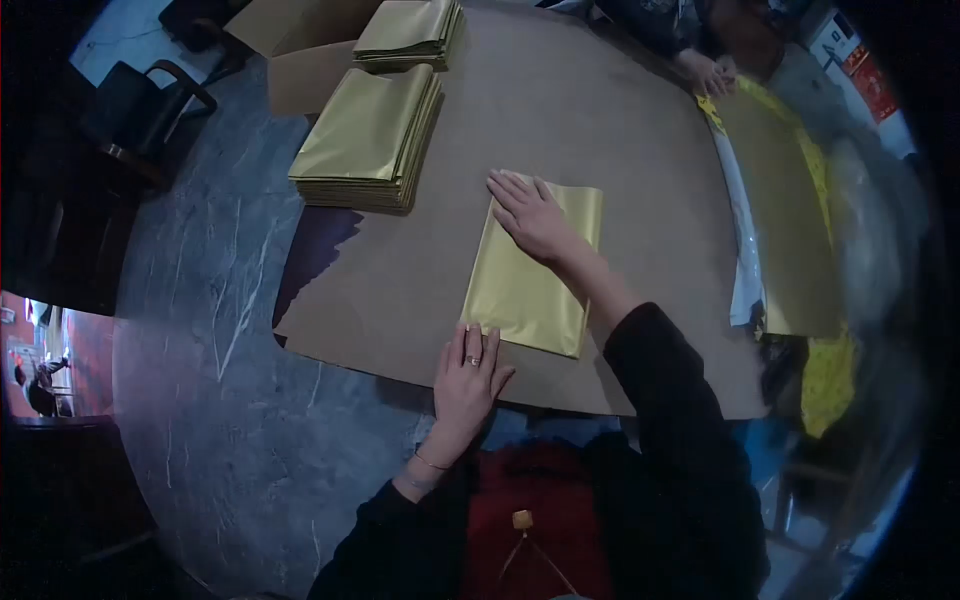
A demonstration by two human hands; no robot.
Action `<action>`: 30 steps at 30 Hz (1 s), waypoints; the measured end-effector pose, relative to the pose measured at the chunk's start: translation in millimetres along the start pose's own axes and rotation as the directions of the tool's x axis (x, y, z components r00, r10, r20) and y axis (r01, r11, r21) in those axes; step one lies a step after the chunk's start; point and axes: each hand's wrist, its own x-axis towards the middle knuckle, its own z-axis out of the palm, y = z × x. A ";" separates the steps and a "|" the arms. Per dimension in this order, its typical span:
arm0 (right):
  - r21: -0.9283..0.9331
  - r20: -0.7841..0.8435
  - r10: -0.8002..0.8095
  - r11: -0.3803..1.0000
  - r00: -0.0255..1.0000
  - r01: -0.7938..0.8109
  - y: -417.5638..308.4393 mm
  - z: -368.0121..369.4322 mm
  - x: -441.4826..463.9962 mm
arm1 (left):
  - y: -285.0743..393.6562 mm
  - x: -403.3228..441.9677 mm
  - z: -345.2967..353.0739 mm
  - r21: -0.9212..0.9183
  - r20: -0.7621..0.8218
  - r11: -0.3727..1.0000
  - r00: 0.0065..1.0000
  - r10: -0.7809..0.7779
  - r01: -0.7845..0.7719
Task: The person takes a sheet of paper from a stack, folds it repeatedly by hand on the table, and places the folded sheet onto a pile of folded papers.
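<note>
A folded gold sheet (525, 275) lies flat on the brown cardboard table surface (400, 290). My right hand (530, 215) rests on its upper left part, palm down, with the fingers stretched toward the far left corner. My left hand (466, 385) lies at the sheet's near left corner, fingertips on its edge, with the fingers extended and the thumb apart. A ring shows on one finger of my left hand. Neither hand grips anything.
Two stacks of folded gold sheets, a nearer one (360, 135) and a farther one (408, 30), stand at the far left beside an open cardboard box (310, 75). Another person's hands (708, 75) touch yellow-edged material (780, 200) at the right. A black chair (140, 110) stands on the left.
</note>
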 end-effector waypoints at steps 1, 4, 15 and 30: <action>0.006 0.031 0.047 0.999 0.998 -0.048 4.8 0.1 7.0 | 2.3 3.1 -2.1 0.038 -0.035 0.999 0.999 -0.002 0.003; -0.070 0.026 0.077 0.995 0.997 -0.075 9.2 2.2 16.1 | 7.2 13.6 0.8 0.003 -0.090 0.997 0.993 -0.076 0.076; -0.018 -0.011 0.026 0.999 1.000 -0.026 -59.1 -0.9 -89.1 | 32.3 37.2 26.9 0.035 -0.119 0.967 0.962 -0.245 0.251; 0.294 -0.066 -0.026 0.955 0.998 0.044 -18.2 -18.4 -104.6 | 47.4 46.7 16.0 0.286 0.215 0.940 0.943 -0.253 0.186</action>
